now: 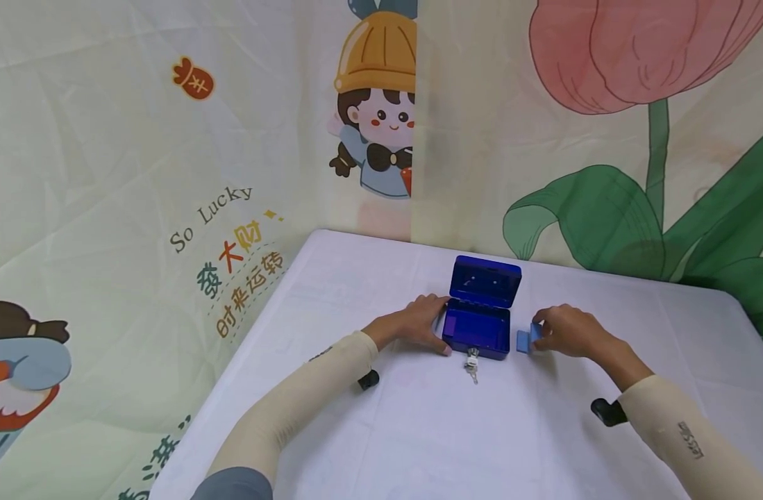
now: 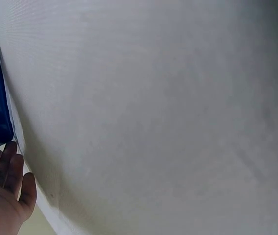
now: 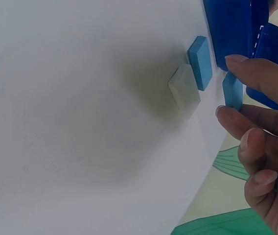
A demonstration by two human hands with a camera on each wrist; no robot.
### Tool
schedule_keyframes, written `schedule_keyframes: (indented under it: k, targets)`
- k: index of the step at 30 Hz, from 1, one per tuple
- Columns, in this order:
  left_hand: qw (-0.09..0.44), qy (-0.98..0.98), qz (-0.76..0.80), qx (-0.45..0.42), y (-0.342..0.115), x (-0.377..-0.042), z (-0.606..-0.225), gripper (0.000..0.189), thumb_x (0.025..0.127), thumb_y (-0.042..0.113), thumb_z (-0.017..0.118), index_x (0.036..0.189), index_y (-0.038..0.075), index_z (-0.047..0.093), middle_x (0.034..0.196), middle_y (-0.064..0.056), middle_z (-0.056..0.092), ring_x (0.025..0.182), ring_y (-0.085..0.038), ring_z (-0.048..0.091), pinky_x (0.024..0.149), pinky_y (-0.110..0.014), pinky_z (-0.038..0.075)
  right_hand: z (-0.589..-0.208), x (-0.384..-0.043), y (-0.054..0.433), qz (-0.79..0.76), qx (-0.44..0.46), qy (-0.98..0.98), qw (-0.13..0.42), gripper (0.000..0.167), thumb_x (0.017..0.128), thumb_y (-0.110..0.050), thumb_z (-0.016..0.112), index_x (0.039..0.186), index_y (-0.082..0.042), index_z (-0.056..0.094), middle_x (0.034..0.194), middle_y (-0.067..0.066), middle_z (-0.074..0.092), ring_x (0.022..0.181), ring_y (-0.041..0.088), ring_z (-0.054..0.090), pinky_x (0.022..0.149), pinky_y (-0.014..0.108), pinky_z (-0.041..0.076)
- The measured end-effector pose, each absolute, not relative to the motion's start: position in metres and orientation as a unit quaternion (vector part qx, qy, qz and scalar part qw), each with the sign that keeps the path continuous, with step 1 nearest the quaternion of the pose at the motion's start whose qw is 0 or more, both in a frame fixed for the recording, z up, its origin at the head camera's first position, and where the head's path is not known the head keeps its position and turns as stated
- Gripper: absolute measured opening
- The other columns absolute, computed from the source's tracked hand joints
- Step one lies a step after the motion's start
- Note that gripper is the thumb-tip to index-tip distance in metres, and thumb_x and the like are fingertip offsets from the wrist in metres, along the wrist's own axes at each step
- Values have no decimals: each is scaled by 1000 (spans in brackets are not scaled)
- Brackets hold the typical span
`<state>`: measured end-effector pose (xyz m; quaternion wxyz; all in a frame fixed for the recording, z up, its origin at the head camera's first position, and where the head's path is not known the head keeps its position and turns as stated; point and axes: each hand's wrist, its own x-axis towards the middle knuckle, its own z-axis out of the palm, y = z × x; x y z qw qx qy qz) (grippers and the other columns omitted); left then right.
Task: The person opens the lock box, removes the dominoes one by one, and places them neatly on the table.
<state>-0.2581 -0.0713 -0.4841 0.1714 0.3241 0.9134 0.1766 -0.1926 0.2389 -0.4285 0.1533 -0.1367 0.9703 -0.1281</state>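
A small dark-blue metal box (image 1: 478, 351) stands on the table with its lid (image 1: 484, 281) raised. A silver lock with keys (image 1: 472, 361) hangs at its front. My left hand (image 1: 421, 323) holds the box at its left side, thumb near the front corner, fingers towards the back; the left wrist view shows that hand (image 2: 7, 191) only partly. To the right of the box, my right hand (image 1: 568, 330) pinches a small light-blue block (image 3: 232, 91) between thumb and fingertips. Beside it on the table lie another light-blue block (image 3: 201, 63) and a whitish block (image 3: 184, 90).
A white cloth covers the table (image 1: 381, 430). Inside the box, a purple patch (image 1: 451, 326) shows at the left. Printed curtains (image 1: 281, 104) hang behind and left of the table. Beige sleeves (image 1: 319, 375) cover both forearms, with a black device (image 1: 608, 412) at each wrist.
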Motion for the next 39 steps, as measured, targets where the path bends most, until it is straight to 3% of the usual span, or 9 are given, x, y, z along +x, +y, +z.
schedule_keyframes:
  k: [39]
  targets:
    - [171, 914, 178, 322, -72, -257, -484, 112, 73, 55, 85, 159, 13, 26, 144, -8, 46, 127, -23, 41, 113, -41, 37, -448, -188, 275, -130, -116, 970, 172, 54, 80, -23, 85, 121, 6, 66, 90, 6, 69, 81, 19, 60, 76, 41, 58]
